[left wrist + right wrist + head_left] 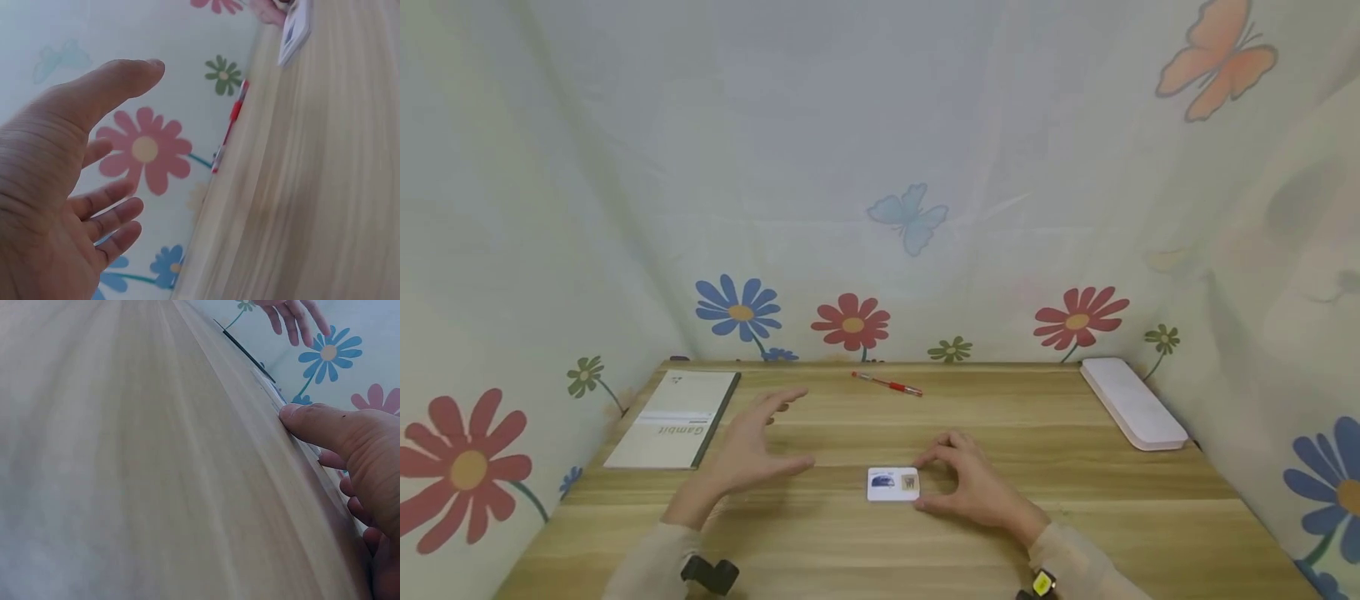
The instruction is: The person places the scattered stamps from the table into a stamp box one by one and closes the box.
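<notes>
A small flat white rectangle (892, 495) with a blue picture and a gold-brown patch is at the front middle of the table; its exact kind is unclear. My right hand (973, 486) grips its right end between thumb and fingers. In the left wrist view the same white piece (296, 31) appears at the top, partly cut off. To the left, apart from it, my left hand (748, 454) hovers over the table with thumb and fingers spread, holding nothing. The right wrist view shows my right thumb (319, 428) against the edge of the white piece, mostly hidden there.
A pale notebook (662, 421) with a dark spine lies at the left, behind my left hand. A red pen (887, 383) lies near the back edge. At the back right is a long white case (1131, 404). Flower-printed curtains (880, 167) enclose the wooden table (820, 542).
</notes>
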The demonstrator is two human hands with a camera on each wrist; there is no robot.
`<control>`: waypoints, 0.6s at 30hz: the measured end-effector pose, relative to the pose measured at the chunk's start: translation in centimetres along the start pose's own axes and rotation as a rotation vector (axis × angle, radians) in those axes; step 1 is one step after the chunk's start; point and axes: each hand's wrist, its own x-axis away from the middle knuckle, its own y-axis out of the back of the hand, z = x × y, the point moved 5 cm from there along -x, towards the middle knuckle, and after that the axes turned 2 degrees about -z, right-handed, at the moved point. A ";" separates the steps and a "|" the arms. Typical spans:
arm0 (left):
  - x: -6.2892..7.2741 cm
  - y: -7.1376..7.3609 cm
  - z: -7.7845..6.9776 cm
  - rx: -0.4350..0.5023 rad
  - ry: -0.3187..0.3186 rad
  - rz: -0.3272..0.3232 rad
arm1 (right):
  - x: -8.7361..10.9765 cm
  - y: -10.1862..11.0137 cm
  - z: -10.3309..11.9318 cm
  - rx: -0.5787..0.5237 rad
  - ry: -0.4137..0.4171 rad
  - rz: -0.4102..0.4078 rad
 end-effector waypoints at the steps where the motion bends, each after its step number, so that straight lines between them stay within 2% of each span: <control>1: 0.2 0.5 0.2 0.000 0.000 -0.004 | 0.0 0.1 0.0 0.004 0.001 0.001; 5: 1.6 2.5 1.3 -0.014 0.015 -0.006 | 0.0 0.0 0.0 0.005 -0.001 0.010; 11: 4.8 4.8 3.0 -0.071 0.044 -0.044 | 0.1 -0.1 0.1 -0.008 0.002 0.013; 18: 7.5 5.4 4.8 -0.103 0.086 -0.056 | -0.1 0.2 0.1 -0.017 -0.011 0.011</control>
